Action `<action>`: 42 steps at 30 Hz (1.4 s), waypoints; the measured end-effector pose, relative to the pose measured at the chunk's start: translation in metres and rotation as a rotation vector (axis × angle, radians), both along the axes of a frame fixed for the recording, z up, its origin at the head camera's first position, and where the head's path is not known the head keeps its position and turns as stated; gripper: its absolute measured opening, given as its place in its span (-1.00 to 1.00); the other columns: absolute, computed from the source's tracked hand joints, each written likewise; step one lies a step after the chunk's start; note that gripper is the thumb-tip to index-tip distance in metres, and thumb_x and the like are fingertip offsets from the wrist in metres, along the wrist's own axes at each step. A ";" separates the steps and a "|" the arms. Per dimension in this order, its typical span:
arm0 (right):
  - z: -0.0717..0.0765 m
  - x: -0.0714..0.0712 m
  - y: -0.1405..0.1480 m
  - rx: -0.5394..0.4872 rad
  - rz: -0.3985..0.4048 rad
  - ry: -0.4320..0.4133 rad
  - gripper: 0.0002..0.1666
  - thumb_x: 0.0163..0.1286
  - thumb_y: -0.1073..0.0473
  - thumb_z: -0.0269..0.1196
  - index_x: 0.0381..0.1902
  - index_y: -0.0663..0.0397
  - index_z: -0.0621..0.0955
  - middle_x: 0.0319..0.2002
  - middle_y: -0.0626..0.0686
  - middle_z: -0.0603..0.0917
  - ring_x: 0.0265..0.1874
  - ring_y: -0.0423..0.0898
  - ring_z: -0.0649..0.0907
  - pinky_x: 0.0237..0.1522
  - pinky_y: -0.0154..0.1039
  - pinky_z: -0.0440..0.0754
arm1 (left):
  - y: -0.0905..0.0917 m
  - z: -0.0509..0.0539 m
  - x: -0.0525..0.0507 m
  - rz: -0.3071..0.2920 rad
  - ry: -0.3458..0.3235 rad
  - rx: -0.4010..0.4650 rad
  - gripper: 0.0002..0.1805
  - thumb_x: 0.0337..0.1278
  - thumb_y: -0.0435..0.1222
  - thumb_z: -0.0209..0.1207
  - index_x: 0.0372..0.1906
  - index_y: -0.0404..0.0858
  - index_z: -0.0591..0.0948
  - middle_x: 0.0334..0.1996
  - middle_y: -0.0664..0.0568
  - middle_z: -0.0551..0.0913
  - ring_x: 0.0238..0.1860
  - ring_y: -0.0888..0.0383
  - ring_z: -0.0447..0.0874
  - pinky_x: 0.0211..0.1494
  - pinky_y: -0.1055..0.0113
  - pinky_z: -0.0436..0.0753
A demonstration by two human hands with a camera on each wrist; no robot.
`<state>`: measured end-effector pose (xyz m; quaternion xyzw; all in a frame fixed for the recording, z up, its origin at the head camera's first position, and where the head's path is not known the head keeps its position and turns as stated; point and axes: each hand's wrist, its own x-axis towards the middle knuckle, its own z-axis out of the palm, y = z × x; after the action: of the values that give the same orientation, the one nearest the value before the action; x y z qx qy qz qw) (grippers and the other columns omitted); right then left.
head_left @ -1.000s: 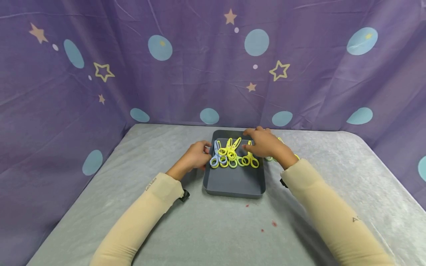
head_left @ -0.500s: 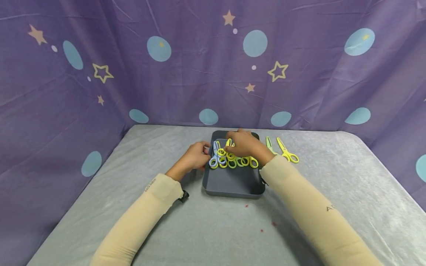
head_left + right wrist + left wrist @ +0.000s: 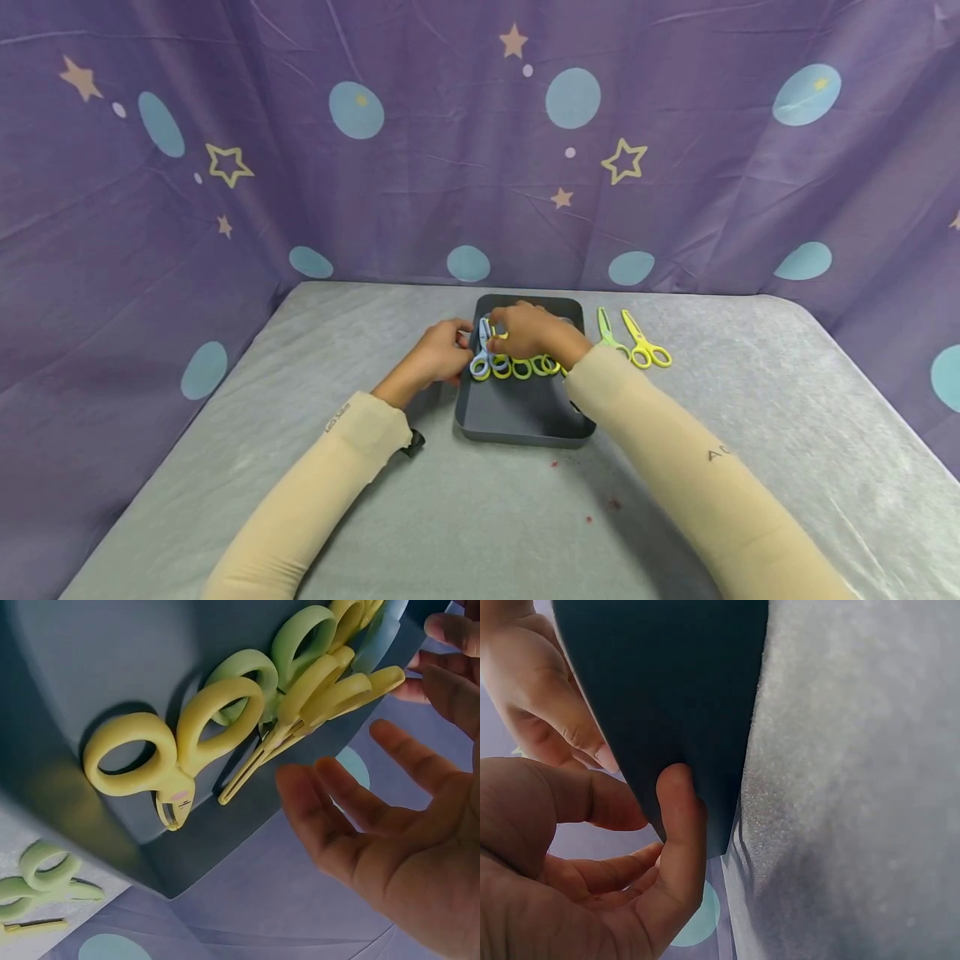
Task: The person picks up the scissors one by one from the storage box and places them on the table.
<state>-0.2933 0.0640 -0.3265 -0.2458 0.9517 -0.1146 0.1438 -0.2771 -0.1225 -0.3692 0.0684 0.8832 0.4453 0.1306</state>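
Observation:
In the head view, a dark grey tray (image 3: pixel 517 421) stands on the table with several scissors in it. My left hand (image 3: pixel 437 352) holds its left wall, with one finger (image 3: pixel 681 802) along the outside in the left wrist view. My right hand (image 3: pixel 528 329) is over the far half of the tray, hiding most of the scissors. In the right wrist view its fingers are loosely bent and apart from the yellow scissors (image 3: pixel 300 694). Another yellow pair (image 3: pixel 177 780) lies nearer the tray's corner, overlapping green scissors (image 3: pixel 282 669). Light blue scissors (image 3: pixel 484 337) lie at the tray's left side.
Right of the tray, green scissors (image 3: pixel 604 327) and yellow scissors (image 3: pixel 634 331) lie on the pale cloth-covered table (image 3: pixel 487 517). A purple patterned curtain (image 3: pixel 420 200) hangs along the back and left. Small red marks (image 3: pixel 615 503) show on the cloth.
My right hand has moved left across the tray, from its right edge to above the scissors near the left side, uncovering the two pairs on the table. My left hand stays at the tray wall.

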 end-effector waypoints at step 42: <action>-0.008 -0.011 -0.015 0.285 0.017 0.012 -0.90 0.36 0.07 0.26 -0.28 -0.05 0.59 -0.27 -0.03 0.64 -0.10 0.08 0.56 0.11 0.19 0.52 | -0.001 0.000 0.001 0.001 0.008 0.023 -0.38 0.23 -0.49 0.10 0.43 -0.36 0.39 -0.05 -0.16 0.47 -0.55 0.12 0.52 -0.45 0.09 0.78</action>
<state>-0.3044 0.0486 -0.3344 -0.2315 0.9571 0.0243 0.1727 -0.2766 -0.1234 -0.3690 0.0713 0.8785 0.4554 0.1259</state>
